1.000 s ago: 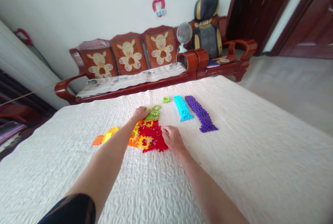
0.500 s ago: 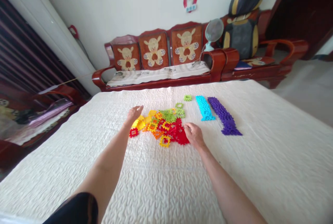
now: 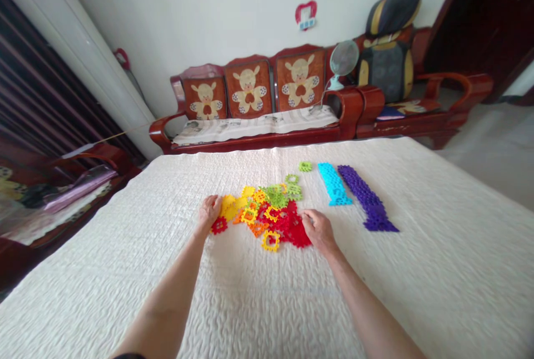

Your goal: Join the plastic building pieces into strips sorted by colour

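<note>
Colourful notched plastic building pieces lie in a loose heap on the quilted cover. My left hand rests at the heap's left end, its fingers loosely bent against the yellow pieces. Just below that hand is a red square frame. At the opposite end, my right hand has its fingers curled together against the red pieces; its fingertips are partly hidden. Green pieces lie along the far side, orange ones in the middle. Nearest me is a yellow square frame.
A light-blue row of pieces and a purple row lie right of the heap. One green piece sits apart. Beyond the covered surface stand a wooden sofa, a small fan and an armchair.
My left hand has come down and back from above the yellow pieces to their left edge. My right hand stays beside the red pieces. The view has tilted slightly upward.
</note>
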Motion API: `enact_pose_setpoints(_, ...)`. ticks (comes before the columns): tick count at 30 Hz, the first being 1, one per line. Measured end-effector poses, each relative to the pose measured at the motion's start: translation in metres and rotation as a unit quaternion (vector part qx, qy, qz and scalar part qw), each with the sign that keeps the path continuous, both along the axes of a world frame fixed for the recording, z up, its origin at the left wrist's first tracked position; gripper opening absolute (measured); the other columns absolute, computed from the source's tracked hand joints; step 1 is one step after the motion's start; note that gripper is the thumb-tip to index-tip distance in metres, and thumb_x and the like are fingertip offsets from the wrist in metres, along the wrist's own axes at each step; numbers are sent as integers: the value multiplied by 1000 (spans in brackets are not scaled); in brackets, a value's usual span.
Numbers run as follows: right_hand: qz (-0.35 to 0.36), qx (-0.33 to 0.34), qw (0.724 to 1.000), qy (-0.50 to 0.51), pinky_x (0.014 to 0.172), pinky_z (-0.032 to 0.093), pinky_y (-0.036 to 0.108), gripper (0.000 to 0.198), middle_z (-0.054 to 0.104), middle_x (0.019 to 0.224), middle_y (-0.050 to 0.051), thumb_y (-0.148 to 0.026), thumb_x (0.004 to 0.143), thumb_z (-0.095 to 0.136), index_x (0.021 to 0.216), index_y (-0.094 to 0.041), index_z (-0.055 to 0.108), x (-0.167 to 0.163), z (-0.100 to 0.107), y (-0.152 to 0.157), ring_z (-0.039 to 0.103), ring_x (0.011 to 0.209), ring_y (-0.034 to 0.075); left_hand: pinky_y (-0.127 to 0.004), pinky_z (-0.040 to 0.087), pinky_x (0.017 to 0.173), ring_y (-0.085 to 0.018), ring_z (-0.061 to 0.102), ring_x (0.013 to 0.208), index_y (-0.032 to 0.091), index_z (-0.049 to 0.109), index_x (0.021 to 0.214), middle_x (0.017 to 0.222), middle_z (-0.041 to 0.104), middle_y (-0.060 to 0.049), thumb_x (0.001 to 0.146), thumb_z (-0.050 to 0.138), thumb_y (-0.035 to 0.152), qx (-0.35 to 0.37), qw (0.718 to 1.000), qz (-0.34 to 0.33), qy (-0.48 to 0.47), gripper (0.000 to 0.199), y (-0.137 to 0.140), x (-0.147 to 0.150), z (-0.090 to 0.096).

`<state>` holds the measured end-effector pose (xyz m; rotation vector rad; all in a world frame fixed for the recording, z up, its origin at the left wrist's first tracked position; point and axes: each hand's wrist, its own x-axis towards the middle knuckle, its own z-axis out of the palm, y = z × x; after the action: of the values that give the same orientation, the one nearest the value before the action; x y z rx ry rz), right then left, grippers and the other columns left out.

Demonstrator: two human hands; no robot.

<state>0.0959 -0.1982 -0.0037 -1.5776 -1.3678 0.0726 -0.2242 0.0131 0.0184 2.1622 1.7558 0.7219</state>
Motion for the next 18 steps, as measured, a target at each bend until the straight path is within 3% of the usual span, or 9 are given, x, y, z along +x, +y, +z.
enact_pose_setpoints(4,1,-7,1000,-1,79,53,33,26,75,86,8,-29,89,45,88,-20,70,0,0,-2,69,82,21,-29,51,79,-23,66,95,15,70,104,97,73,-8,91,34,51,-22,997,-38,-56,53,7,23,2)
enact_pose_setpoints(8,-8,-17,1000,7,79,52,33,27,75,87,8,-29,89,45,89,-20,69,0,-1,-5,69,83,21,-27,47,61,-22,65,74,13,72,94,75,71,-5,85,37,66,-72,983,-66,-156,64,13,49,8)
enact_pose_setpoints(12,-12,-31,999,22,77,53,33,25,75,86,7,-29,89,45,88,-22,70,0,2,-4,69,82,21,-26,45,54,-19,63,65,13,73,90,74,72,-7,79,42,69,-108,966,-74,-222,65,19,66,9)
enact_pose_setpoints(18,-25,-34,997,67,79,54,34,22,75,89,6,-31,89,48,89,-24,69,-3,3,-10,69,85,22,-26,46,54,-19,63,64,16,73,84,72,72,-5,77,47,66,-79,962,-50,-255,56,24,74,-6)
